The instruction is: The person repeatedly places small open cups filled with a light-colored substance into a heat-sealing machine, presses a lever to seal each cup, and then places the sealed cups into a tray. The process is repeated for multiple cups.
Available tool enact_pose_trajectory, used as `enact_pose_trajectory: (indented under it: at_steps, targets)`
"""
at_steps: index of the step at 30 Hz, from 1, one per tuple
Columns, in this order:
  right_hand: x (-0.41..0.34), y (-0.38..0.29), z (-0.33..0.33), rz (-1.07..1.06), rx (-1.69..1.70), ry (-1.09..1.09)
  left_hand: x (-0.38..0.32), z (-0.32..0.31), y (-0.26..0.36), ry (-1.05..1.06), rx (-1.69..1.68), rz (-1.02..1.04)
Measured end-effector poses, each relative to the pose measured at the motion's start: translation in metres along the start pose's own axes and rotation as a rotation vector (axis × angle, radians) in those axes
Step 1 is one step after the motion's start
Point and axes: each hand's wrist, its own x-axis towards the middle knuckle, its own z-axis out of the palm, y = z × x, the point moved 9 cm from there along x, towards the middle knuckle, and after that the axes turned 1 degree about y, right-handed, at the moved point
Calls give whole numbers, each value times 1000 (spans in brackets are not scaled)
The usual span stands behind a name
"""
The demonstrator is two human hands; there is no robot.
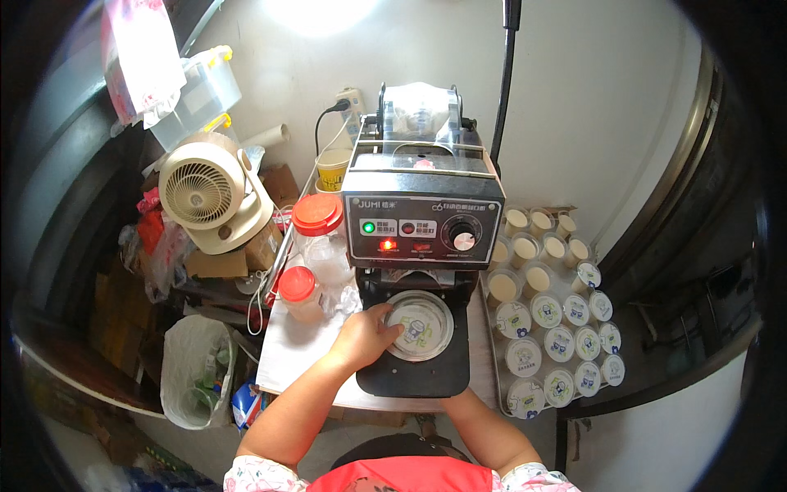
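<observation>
A cup sealing machine (424,224) stands before me, its green and red lights lit. On its black sliding plate (412,382), a round metal ring surrounds a printed cup top (424,329) under clear film. My left hand (369,335) touches the ring's left side, with the thumb over the edge of the cup top and the fingers near the rim. Whether it grips anything is unclear. Reaching under the front of the plate, my right forearm (492,427) shows, but the hand itself is hidden below it.
Right of the machine, a metal tray (501,387) holds several printed-top cups (558,343) and several uncovered cups with pale contents (524,248). Red-lidded jars (316,215) stand at left, near a fan (209,190) and a lined bin (190,369). The machine's black lever (505,86) rises behind.
</observation>
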Motion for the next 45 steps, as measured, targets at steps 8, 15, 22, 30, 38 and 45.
enact_pose_trajectory:
  at_steps: [8,15,22,30,38,45]
  targets:
    - [0,-4,-25,-62,-193,-26,-9,17,-7,-147,-485,-208]
    - [-79,-46,-131,-206,-374,764,-29,4,14,-148,-650,-116]
    - [-117,-115,12,-406,-1025,411,-52,17,47,-326,-767,-50]
    - [-131,-119,51,-235,-1081,423,-62,61,80,-440,-703,-34]
    - [-175,-164,22,-278,-1182,508,-57,117,106,-516,-587,-36]
    - [-202,-233,1,-264,-1279,484,-30,179,149,-532,-501,-33]
